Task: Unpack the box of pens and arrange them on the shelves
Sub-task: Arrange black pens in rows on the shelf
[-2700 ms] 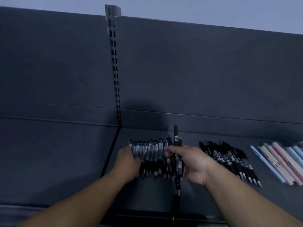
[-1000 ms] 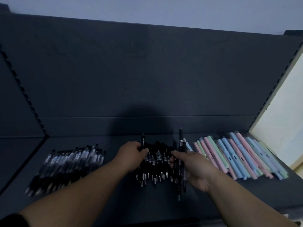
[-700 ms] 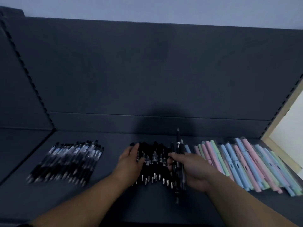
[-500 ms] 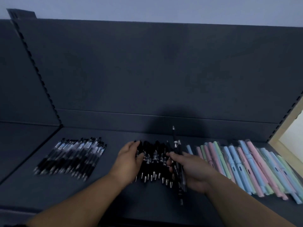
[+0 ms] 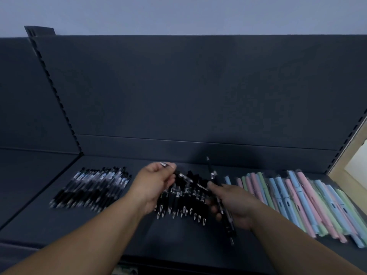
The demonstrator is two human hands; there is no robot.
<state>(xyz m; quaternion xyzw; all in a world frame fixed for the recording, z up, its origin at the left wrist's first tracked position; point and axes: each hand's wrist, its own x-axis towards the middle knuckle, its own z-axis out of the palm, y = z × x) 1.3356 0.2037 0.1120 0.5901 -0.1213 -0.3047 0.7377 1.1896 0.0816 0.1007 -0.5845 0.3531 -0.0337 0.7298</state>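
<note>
Left hand (image 5: pixel 155 184) now rises above the black pen row (image 5: pixel 182 201), apparently pinching one pen (image 5: pixel 185 178) angled toward the right hand (image 5: pixel 235 204), which grips a bundle (image 5: pixel 216 176).

Our bare L forearm (image 5: pixel 89 235) comes up from bottom-left & R forearm (image 5: pixel 297 241) from bottom-right, both reaching fwd w/ hands close together near centre. L hand (image 5: pixel 153 184) is back-up, wrist a bit bent, fingers curled in to meet the thumb, pinching one black pen (image 5: pixel 185 177) by its end; blur hides the exact grip. R hand (image 5: pixel 237 205) has palm turned inward, thumb stretched toward L hand, fingers wrapped round a bundle of black pens (image 5: pixel 214 175) sticking out above & below the fist.
</note>
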